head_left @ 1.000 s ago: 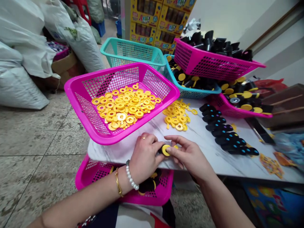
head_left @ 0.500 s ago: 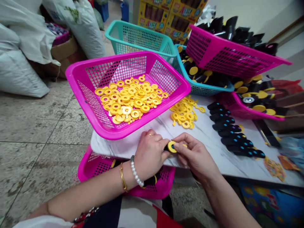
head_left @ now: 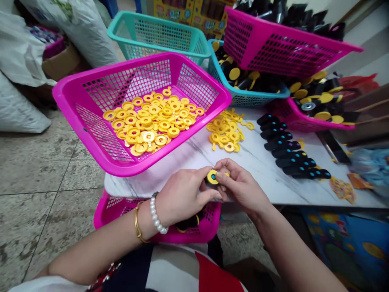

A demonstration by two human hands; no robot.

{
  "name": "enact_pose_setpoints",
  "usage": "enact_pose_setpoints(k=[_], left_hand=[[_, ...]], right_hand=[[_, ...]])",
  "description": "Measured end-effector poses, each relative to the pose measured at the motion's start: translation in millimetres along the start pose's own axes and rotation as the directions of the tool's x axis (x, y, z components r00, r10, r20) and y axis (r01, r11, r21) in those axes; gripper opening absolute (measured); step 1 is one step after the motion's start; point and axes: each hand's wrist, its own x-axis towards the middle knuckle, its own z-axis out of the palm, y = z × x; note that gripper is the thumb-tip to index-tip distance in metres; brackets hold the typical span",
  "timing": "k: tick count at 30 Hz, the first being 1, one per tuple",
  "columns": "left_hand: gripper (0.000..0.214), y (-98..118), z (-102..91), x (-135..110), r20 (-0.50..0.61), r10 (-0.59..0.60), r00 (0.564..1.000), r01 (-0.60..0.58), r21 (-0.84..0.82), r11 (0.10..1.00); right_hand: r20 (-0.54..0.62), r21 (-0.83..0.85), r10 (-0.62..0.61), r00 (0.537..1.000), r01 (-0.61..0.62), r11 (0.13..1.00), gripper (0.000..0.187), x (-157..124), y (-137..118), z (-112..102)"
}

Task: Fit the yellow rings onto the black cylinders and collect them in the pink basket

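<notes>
A yellow ring with a small tab sits on the end of a short black piece, and a blue dot shows in its hole. My left hand is closed round the black piece, thumb below and index finger along the ring's upper edge. The thumb and fingers of my right hand pinch the ring at its tab side. Most of the black piece is hidden by my fingers. Beyond my hands, a loose heap of yellow rings lies on the marble-patterned table.
A magenta basket of yellow rings stands left. Black pieces with blue dots lie in a row at right. Behind are a teal basket and stacked baskets of black and yellow parts. Another magenta basket is below the table edge.
The view has shifted, so the table and baskets appear higher and further left. My left thumb and fingers have straightened somewhat around the piece. My right hand keeps its pinch.
</notes>
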Motion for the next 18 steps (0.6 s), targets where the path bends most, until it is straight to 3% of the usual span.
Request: enact_pose_setpoints(k=[5, 14, 18], left_hand=[[0.012, -2.4, 12.0, 4.7, -0.065, -0.027, 0.998, 0.041, 0.225, 0.974], [0.020, -5.6, 14.4, 8.0, -0.113, -0.034, 0.993, 0.069, 0.318, 0.946], [0.019, -5.6, 16.3, 8.3, -0.124, -0.023, 0.992, 0.065, 0.340, 0.938]], right_hand=[[-0.044, 0.066, -0.016, 0.999, 0.018, 0.998, 0.024, -1.7, 4.3, -3.8], [-0.101, -0.118, 0.035, 0.994, -0.047, 0.992, 0.025, -9.6, 1.7, -4.7], [-0.181, -0.107, -0.051, 0.982, 0.032, 0.994, 0.020, -15.3, 1.6, -1.4]])
